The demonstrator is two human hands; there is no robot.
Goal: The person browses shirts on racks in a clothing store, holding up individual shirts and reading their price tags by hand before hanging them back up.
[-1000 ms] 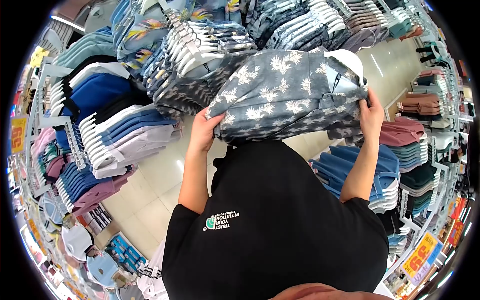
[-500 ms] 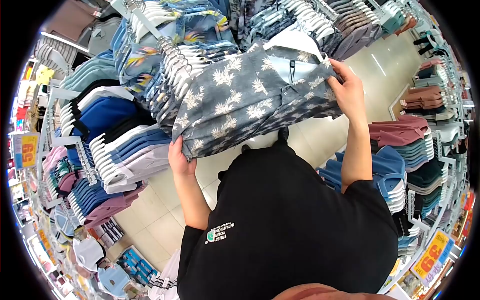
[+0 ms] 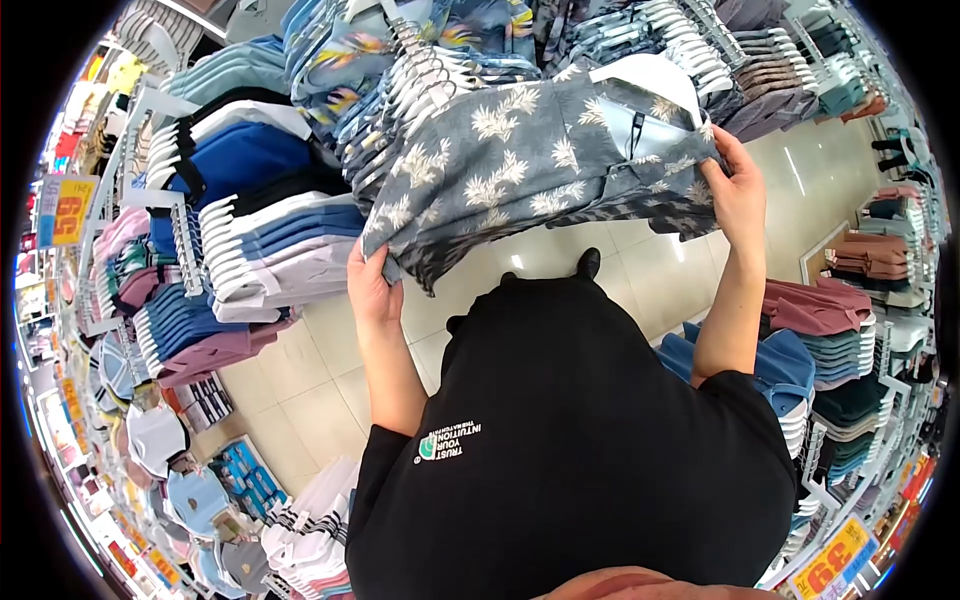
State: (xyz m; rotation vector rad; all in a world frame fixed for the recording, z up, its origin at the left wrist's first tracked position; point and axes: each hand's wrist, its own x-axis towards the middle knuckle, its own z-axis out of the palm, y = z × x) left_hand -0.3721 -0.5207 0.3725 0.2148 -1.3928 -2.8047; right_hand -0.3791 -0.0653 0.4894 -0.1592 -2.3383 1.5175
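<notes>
A dark grey shirt with pale leaf prints (image 3: 490, 170) is stretched between my two hands, in front of a rack of clothes. A white hanger (image 3: 655, 80) sits in its collar. At the shirt's left edge, my left hand (image 3: 375, 288) pinches the sleeve hem. My right hand (image 3: 738, 185) grips the cloth beside the collar, thumb on top and fingers partly hidden. The shirt's lower part hangs in folds above the floor.
Patterned shirts (image 3: 345, 60) hang at the top. Blue, black and white garments (image 3: 250, 160) hang on the left rack. More folded-looking clothes (image 3: 820, 310) hang at right. Price signs (image 3: 68, 210) stand at the edges. Tiled floor (image 3: 320, 420) shows between the racks.
The view has shifted, so the racks and my hands appear further right. The shirt's lower edge now hangs in looser folds near my left hand. Both hands still hold it.
</notes>
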